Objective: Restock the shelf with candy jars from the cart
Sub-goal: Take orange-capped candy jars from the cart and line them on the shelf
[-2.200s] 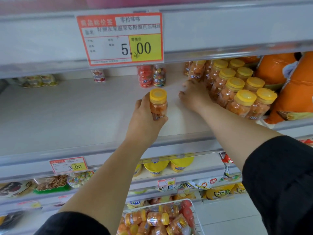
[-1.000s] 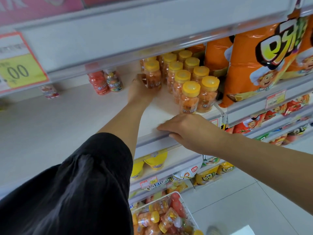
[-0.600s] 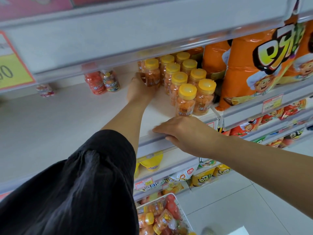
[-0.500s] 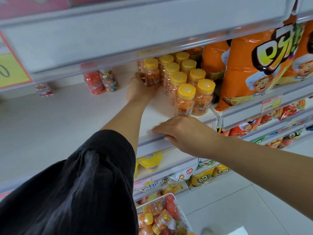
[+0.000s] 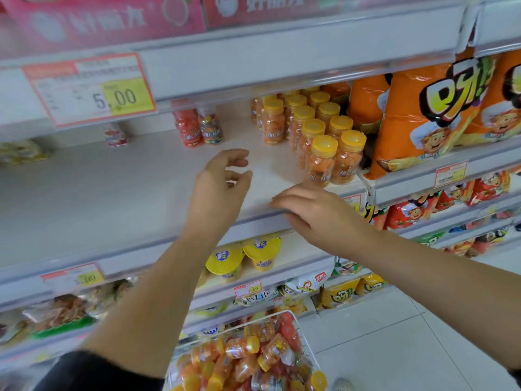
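In the head view we see the left hand in the middle of the frame, over the shelf. Its fingers are loosely bent and released, and they grasp nothing. The right hand lies just right of it on the front edge of the shelf, with relaxed fingers that also hold nothing.

The jars with yellow lids stand in rows at the upper right of the shelf. One jar stands at the left side of this group, apart from both hands. Further left, near the back, stand a red jar and a mixed jar, touching. Orange bags stand right of the rows. A price tag hangs at the upper left.

At the bottom centre the cart holds more jars, lying in a heap.
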`<action>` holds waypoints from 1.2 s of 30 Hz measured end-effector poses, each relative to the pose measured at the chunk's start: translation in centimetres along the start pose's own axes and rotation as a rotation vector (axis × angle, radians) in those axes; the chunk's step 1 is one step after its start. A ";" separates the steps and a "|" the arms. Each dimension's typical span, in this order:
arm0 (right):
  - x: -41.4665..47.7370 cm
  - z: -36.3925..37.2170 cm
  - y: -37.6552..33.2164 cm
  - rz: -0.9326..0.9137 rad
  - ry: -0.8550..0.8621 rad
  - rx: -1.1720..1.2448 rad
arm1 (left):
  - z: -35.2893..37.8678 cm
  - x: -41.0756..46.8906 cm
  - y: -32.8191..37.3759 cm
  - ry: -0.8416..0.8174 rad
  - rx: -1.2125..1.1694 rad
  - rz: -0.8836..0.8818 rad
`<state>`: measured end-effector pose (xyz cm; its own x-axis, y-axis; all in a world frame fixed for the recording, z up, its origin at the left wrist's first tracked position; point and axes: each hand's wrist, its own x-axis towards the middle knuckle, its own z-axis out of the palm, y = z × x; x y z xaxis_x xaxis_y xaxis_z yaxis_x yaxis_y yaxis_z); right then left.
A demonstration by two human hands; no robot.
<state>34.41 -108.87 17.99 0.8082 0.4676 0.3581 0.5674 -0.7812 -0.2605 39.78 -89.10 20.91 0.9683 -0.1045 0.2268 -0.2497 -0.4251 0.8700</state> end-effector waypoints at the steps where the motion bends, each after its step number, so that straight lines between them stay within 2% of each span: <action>1: -0.6 0.4 -0.8 -0.022 0.033 0.015 | -0.9 -2.3 -0.1 -0.015 -0.017 0.017; 3: -2.1 2.0 -2.5 -0.058 0.039 0.050 | -2.2 -6.5 -1.5 -0.060 -0.016 0.013; 5: -4.2 4.4 -3.8 -0.040 -0.030 0.094 | -2.8 -10.1 -4.1 -0.096 0.019 -0.046; 11: -10.8 13.1 -4.4 0.186 -0.599 0.175 | -2.9 -18.5 -12.0 -0.097 0.111 -0.329; 16: -14.3 18.5 -3.9 0.301 -0.864 0.228 | -1.5 -25.2 -18.0 -0.065 0.175 -0.593; 23: -16.8 26.2 -2.5 0.364 -0.933 0.243 | 1.3 -32.5 -25.9 -0.090 0.323 -0.843; 26: -17.2 29.7 -2.0 0.419 -0.932 0.221 | 1.9 -33.5 -28.5 -0.104 0.472 -0.896; 32: -18.7 34.6 -0.8 0.387 -0.984 0.033 | 3.3 -34.1 -33.2 -0.218 0.702 -0.927; 36: -19.4 35.8 -1.0 0.311 -0.906 -0.088 | 3.9 -34.6 -34.8 -0.259 0.769 -0.915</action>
<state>23.82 -102.41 -20.78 0.7566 0.3477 -0.5537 0.3229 -0.9351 -0.1459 14.96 -74.24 -18.90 0.7791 0.3737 -0.5033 0.5078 -0.8471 0.1570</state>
